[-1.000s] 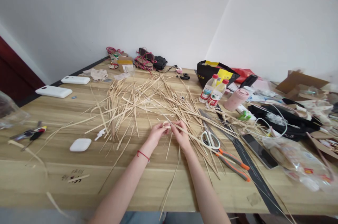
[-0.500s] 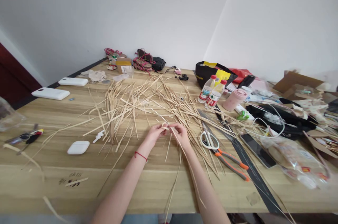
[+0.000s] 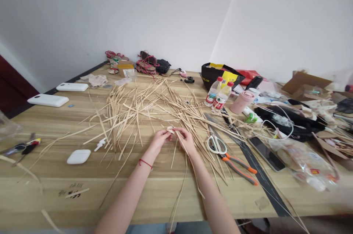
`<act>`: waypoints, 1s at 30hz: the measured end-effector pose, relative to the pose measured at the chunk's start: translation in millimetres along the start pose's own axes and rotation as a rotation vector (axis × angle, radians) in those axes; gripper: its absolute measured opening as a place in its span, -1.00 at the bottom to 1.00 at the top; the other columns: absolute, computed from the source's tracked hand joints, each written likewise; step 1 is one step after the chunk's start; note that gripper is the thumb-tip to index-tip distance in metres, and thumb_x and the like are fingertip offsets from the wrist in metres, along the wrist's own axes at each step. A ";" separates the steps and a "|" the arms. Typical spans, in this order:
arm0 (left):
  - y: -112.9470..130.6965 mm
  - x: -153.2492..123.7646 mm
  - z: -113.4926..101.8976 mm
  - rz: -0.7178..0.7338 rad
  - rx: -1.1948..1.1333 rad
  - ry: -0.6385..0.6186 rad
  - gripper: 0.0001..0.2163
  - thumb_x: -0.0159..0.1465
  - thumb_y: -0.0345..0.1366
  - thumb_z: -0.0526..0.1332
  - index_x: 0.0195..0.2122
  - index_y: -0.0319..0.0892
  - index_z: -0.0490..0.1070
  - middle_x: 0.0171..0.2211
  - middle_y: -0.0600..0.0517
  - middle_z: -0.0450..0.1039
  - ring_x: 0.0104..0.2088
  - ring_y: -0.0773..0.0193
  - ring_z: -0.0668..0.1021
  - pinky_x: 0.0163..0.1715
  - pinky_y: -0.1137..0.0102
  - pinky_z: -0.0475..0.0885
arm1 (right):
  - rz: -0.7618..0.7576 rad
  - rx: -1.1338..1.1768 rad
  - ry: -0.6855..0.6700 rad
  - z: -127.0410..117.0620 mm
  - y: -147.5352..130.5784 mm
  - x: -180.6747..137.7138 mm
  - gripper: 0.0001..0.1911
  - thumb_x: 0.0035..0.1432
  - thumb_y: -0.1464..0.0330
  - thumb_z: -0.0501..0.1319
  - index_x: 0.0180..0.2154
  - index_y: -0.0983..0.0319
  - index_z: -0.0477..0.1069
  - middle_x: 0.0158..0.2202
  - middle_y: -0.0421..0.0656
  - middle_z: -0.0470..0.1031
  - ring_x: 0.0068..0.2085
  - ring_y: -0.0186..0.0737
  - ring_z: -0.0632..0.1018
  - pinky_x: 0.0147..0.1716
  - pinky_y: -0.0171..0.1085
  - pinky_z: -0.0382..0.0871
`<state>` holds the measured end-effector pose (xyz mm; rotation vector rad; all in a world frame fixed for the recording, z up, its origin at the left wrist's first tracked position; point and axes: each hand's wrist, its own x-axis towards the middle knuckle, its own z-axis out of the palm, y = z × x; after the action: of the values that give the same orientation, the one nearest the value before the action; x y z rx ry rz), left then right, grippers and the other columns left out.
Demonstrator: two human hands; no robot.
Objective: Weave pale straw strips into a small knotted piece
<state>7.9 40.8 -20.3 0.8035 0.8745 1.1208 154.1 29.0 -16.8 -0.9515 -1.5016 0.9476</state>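
My left hand (image 3: 160, 142) and my right hand (image 3: 185, 141) meet above the middle of the table. Between their fingertips they pinch a small folded piece of flat straw strip (image 3: 170, 130). Long ends of straw (image 3: 182, 186) trail from the fingers toward the table's front edge, one lying along my right forearm. How the strips cross inside the fingers is too small to tell. Just beyond my hands spreads a loose heap of pale straw strips (image 3: 121, 110).
Right of my hands lie scissors (image 3: 217, 145), orange-handled pliers (image 3: 239, 169) and a phone (image 3: 266, 153). Two water bottles (image 3: 220, 98), a pink cup (image 3: 242, 102) and a black bag (image 3: 206, 75) stand behind them. On the left are a white case (image 3: 78, 156) and white devices (image 3: 48, 100).
A thin straight rod that stuck out up and left from the fingers no longer shows. The folded strip is more visible at the fingertips. The whole view has shifted slightly.
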 end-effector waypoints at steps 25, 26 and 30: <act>-1.6 3.3 2.7 0.055 -0.024 0.159 -0.68 -0.16 -0.18 0.42 -0.46 -0.26 0.43 -0.52 0.06 0.42 -0.51 0.39 0.42 -0.52 0.50 0.26 | 0.063 -0.013 0.006 5.6 -1.0 -4.6 -0.74 0.11 0.22 0.17 -0.19 0.21 0.41 -0.33 -0.14 0.48 -0.52 -0.34 0.42 -0.51 -0.33 0.33; -2.2 4.2 2.0 0.062 -0.017 0.165 -0.68 -0.16 -0.17 0.42 -0.46 -0.26 0.44 -0.51 0.05 0.42 -0.50 0.38 0.43 -0.52 0.50 0.26 | 0.074 0.002 0.005 5.6 -0.5 -4.6 -0.74 0.11 0.21 0.18 -0.19 0.21 0.40 -0.38 -0.17 0.46 -0.55 -0.36 0.40 -0.54 -0.34 0.31; -2.4 5.8 0.1 0.065 -0.012 0.123 -0.71 -0.13 -0.18 0.41 -0.46 -0.27 0.46 -0.49 0.03 0.44 -0.48 0.37 0.44 -0.51 0.50 0.24 | 0.122 0.072 0.021 7.0 0.5 -3.8 -0.72 0.07 0.18 0.20 -0.21 0.20 0.37 -0.51 -0.25 0.40 -0.60 -0.39 0.37 -0.60 -0.37 0.27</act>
<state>10.1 45.7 -23.4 0.7641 0.9488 1.2412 147.6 25.1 -19.4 -1.0066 -1.3954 1.0687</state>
